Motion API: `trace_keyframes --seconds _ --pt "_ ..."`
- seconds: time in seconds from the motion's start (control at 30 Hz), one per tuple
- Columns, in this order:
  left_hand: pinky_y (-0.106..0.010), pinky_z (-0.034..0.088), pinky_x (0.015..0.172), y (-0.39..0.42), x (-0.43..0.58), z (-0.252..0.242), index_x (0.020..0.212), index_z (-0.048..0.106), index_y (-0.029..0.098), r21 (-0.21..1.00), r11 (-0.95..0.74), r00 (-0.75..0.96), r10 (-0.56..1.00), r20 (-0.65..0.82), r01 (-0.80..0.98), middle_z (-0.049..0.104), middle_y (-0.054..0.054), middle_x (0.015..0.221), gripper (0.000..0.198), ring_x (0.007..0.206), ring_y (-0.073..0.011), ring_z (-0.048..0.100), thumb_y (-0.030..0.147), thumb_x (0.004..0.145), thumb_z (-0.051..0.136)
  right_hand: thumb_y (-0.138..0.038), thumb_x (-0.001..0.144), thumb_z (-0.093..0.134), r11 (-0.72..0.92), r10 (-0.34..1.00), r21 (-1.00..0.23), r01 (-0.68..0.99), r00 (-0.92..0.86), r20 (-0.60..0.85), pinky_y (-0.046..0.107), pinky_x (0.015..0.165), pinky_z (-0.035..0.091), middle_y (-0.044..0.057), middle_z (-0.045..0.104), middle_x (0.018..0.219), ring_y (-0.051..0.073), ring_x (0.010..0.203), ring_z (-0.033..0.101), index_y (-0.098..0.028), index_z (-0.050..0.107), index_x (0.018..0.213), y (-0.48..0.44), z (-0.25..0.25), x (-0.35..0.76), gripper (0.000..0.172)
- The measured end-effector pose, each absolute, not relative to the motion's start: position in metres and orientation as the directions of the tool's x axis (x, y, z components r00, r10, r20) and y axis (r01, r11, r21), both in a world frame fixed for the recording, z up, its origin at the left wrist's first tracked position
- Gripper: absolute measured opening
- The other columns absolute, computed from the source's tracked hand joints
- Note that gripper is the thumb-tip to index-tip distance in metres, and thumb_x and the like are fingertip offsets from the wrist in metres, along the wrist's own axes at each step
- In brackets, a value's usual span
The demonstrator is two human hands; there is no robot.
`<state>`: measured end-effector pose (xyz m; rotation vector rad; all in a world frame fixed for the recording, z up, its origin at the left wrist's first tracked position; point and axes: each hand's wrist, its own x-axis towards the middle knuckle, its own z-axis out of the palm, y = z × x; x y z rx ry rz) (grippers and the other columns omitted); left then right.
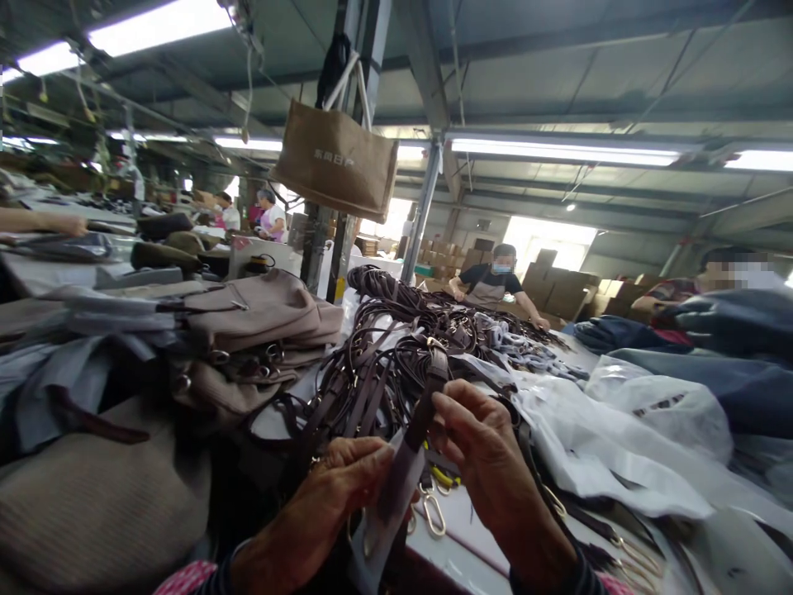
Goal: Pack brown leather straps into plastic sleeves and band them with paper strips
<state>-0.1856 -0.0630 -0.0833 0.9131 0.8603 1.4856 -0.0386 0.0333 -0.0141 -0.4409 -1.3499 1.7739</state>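
Observation:
Between my two hands runs a dark brown bag strap (424, 413), its lower part inside a thin translucent plastic sleeve (396, 487). My left hand (338, 487) pinches the sleeved part between thumb and fingers. Higher up, my right hand (480, 438) grips the bare strap near its gold buckle end. Gold snap hooks (434, 511) lie on the white table just below my right hand. Behind the strap spreads a big tangled heap of dark brown straps (365, 388) with gold hardware.
Taupe bags (260, 310) pile up at left. White plastic bags (595, 430) and dark blue bundles (712, 380) lie at right. A brown tote (338, 157) hangs from a post. Across the table a masked co-worker (496, 281) reaches into the straps; another person is at far right.

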Motion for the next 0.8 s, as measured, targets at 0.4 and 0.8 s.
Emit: trace_keyframes --seconds 0.4,0.8 --pt "-0.021 0.048 0.057 -0.068 -0.179 -0.089 0.088 0.07 0.013 0.879 -0.157 -0.21 0.975 0.066 -0.451 0.066 -0.004 0.073 0.036 0.06 -0.0125 0.058 0.049 0.089 0.076 -0.043 0.078 0.086 -0.053 0.74 -0.94 -0.338 -0.645 0.191 0.02 0.048 0.029 -0.002 0.05 0.074 0.008 0.057 0.038 -0.016 0.067 0.074 0.015 -0.067 -0.041 0.034" --pt "-0.023 0.02 0.046 -0.103 -0.177 -0.117 0.066 0.058 0.016 0.991 -0.122 -0.51 0.857 0.073 -0.063 0.043 0.004 0.052 0.065 0.047 -0.008 0.034 0.079 0.081 0.067 -0.044 0.07 0.094 -0.514 0.696 -0.757 -0.404 -0.712 -0.093 0.01 0.039 0.024 -0.002 0.06 0.07 0.002 0.049 0.037 -0.013 0.066 0.09 0.057 -0.096 -0.069 0.046"
